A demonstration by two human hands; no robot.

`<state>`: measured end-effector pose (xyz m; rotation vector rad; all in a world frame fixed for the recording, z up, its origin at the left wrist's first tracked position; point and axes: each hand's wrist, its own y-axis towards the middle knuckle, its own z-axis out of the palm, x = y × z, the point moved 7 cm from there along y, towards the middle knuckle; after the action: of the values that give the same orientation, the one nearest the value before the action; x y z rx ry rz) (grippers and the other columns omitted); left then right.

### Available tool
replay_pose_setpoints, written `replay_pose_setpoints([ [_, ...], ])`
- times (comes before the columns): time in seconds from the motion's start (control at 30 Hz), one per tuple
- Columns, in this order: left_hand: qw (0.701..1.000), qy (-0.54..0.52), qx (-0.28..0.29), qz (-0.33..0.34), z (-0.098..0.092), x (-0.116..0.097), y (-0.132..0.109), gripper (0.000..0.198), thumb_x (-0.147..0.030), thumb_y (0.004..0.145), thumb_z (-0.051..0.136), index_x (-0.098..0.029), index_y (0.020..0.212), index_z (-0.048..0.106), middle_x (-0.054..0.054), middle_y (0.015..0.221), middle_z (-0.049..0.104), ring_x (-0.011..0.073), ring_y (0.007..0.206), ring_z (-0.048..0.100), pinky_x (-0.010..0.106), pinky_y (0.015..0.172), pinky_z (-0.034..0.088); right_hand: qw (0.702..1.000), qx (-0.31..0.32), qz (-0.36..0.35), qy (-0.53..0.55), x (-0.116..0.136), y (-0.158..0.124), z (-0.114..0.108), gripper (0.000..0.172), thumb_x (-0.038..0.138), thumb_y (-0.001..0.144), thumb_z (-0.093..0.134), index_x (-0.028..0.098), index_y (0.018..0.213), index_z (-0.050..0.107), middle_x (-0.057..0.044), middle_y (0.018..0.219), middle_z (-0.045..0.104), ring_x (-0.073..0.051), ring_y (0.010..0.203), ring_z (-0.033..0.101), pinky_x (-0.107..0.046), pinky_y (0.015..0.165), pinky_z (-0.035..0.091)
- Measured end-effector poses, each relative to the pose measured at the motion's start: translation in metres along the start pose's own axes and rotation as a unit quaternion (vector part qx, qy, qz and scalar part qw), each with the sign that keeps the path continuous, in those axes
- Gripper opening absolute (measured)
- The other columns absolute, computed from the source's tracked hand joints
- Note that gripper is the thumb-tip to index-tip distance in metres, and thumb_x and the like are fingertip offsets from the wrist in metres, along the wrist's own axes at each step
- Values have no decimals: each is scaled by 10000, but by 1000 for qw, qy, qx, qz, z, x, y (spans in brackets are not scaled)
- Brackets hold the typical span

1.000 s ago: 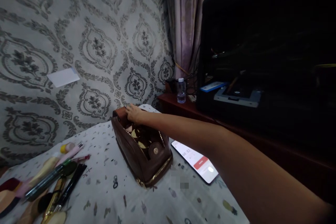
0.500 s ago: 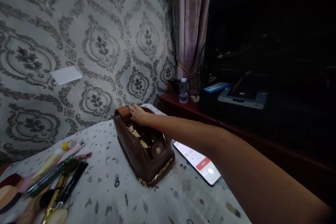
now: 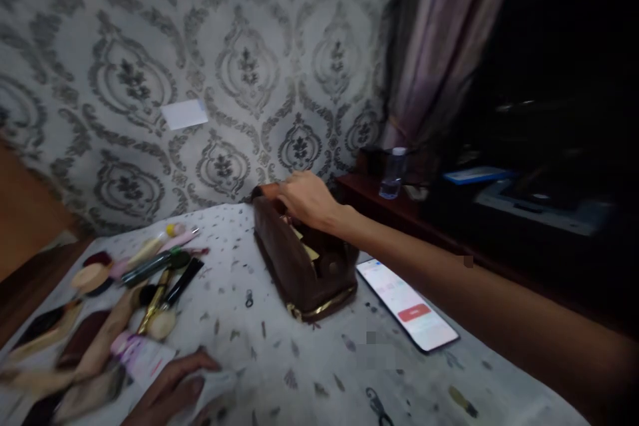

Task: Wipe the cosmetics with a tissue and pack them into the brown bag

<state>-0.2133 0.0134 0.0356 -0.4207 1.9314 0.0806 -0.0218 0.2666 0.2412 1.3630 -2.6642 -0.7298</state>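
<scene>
A dark brown leather makeup bag [image 3: 287, 263] stands on the patterned bedsheet with its top unzipped. Yellowish items [image 3: 309, 251] show inside, partly covered by my arm. My right hand [image 3: 309, 198] is closed at the bag's far end, its bent fingers against the lighter brown leather flap [image 3: 267, 192]; the fingertips are hidden. At the bottom edge, my left hand [image 3: 172, 389] is blurred, its fingers drawn round something pale that I cannot make out. Just beyond it lies a white and purple bottle [image 3: 142, 356].
Left of the bag lie several cosmetics, among them a green tube [image 3: 147, 268], a black tube [image 3: 184, 283] and a round compact [image 3: 92, 277]. A lit phone [image 3: 407, 306] lies right of the bag. A water bottle [image 3: 393, 173] stands on the dark red cabinet behind.
My view has turned left and shifted back. My left hand has come into view at the bottom. The right hand stays at the bag's far end, its wrist raised higher.
</scene>
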Motion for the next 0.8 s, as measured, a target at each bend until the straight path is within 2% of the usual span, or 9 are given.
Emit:
replay_pose_setpoints([
  [0.07, 998, -41, 47, 1, 9, -1, 0, 522, -696, 724, 657, -217, 918, 732, 41, 891, 701, 240, 847, 626, 320, 741, 505, 997, -62, -28, 33, 30, -15, -15, 253, 234, 954, 486, 102, 887, 692, -170, 913, 696, -274, 886, 609, -362, 782, 389],
  [0.13, 990, -91, 106, -4, 19, -4, 1, 575, -706, 706, 664, -180, 932, 716, 21, 708, 647, 176, 647, 570, 266, 606, 446, 991, -80, -80, 73, 63, -30, -16, 328, 257, 966, 459, 133, 740, 660, -121, 796, 674, -220, 770, 582, -326, 728, 369],
  [0.27, 980, -149, 128, 28, 23, -17, 5, 503, -647, 781, 636, -152, 872, 667, 3, 701, 585, 109, 591, 480, 222, 589, 386, 958, -43, -180, 219, 132, -55, 18, 344, 200, 939, 459, 169, 617, 577, -48, 658, 615, -154, 650, 514, -284, 652, 329],
  [0.4, 981, -136, 124, 65, 23, -23, 4, 489, -639, 803, 603, -150, 796, 606, -1, 693, 534, 113, 602, 462, 224, 579, 373, 914, 47, -61, 399, 175, -53, 82, 374, 204, 819, 524, 191, 483, 361, 31, 497, 390, -104, 512, 345, -273, 542, 233],
  [0.5, 988, -88, 90, 85, 17, -28, 3, 494, -645, 808, 568, -162, 710, 536, -16, 639, 482, 118, 592, 442, 233, 571, 352, 800, 102, 52, 589, 202, -46, 127, 403, 286, 747, 529, 208, 440, 279, 58, 450, 240, -88, 476, 256, -256, 500, 205],
  [0.53, 990, -68, 71, 96, 13, -31, 3, 478, -625, 822, 553, -168, 687, 513, -23, 624, 458, 116, 591, 427, 234, 571, 340, 759, 109, 85, 637, 210, -45, 137, 392, 323, 731, 526, 212, 432, 298, 56, 442, 259, -87, 469, 262, -250, 488, 215],
  [0.6, 992, -28, 24, 122, -1, -39, 4, 418, -542, 849, 533, -177, 653, 476, -33, 618, 427, 115, 610, 410, 234, 587, 331, 719, 114, 115, 676, 225, -44, 150, 376, 397, 737, 490, 219, 441, 342, 47, 437, 308, -92, 457, 286, -246, 472, 237],
  [0.7, 986, 41, -59, 150, -36, -46, 7, 339, -430, 830, 538, -185, 613, 448, -36, 622, 436, 121, 643, 432, 235, 627, 354, 713, 111, 125, 681, 238, -50, 155, 394, 461, 766, 449, 225, 468, 346, 39, 451, 330, -97, 461, 300, -248, 472, 252],
  [0.8, 971, 125, -155, 135, -93, -40, 16, 304, -419, 760, 555, -191, 583, 459, -37, 601, 470, 127, 620, 462, 233, 606, 373, 725, 92, 118, 672, 241, -60, 152, 425, 452, 762, 497, 228, 485, 265, 46, 486, 277, -93, 491, 270, -251, 489, 240],
])
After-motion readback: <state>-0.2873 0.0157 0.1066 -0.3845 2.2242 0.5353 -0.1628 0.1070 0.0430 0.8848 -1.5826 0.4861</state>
